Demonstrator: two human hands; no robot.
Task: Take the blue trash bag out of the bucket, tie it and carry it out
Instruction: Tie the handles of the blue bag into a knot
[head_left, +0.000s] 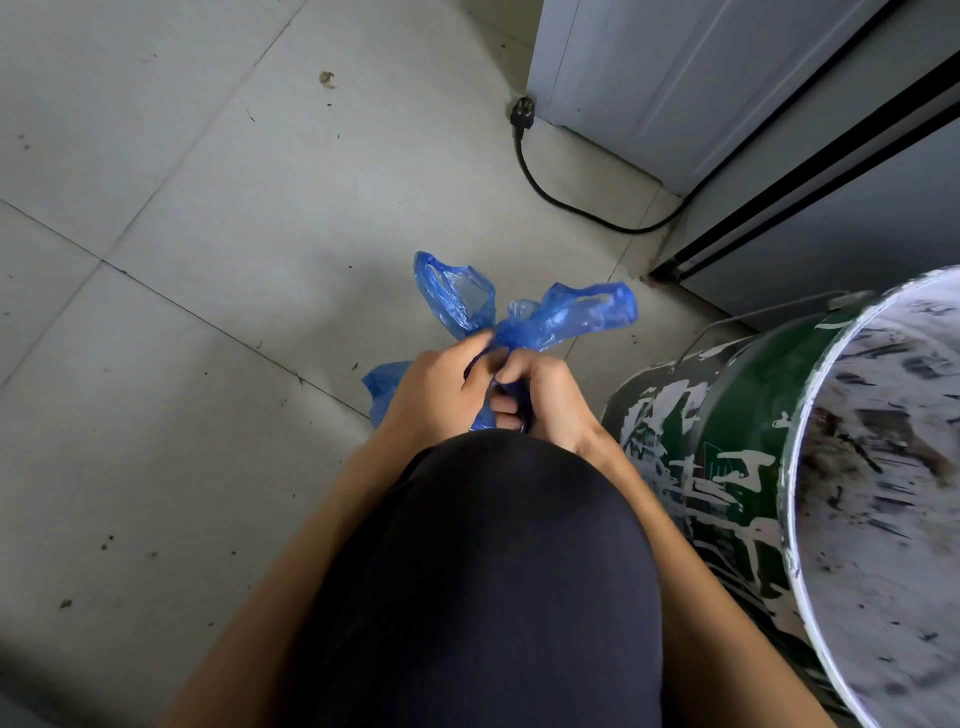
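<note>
The blue trash bag (524, 319) is out of the bucket and sits over the tiled floor in front of my torso. Its two handle loops stick up and away, one to the left, one to the right. My left hand (434, 392) and my right hand (545, 397) are pressed together at the bag's gathered neck, both closed on the plastic. The bag's body is mostly hidden under my hands; a blue bulge shows at the lower left. The green, paint-spattered bucket (727, 452) stands to my right with nothing blue inside.
A black power cord with its plug (521, 115) lies on the floor beyond the bag. A white appliance (675, 78) and a grey cabinet with black trim (831, 208) stand at the upper right. Grey floor tiles (182, 260) stretch to the left.
</note>
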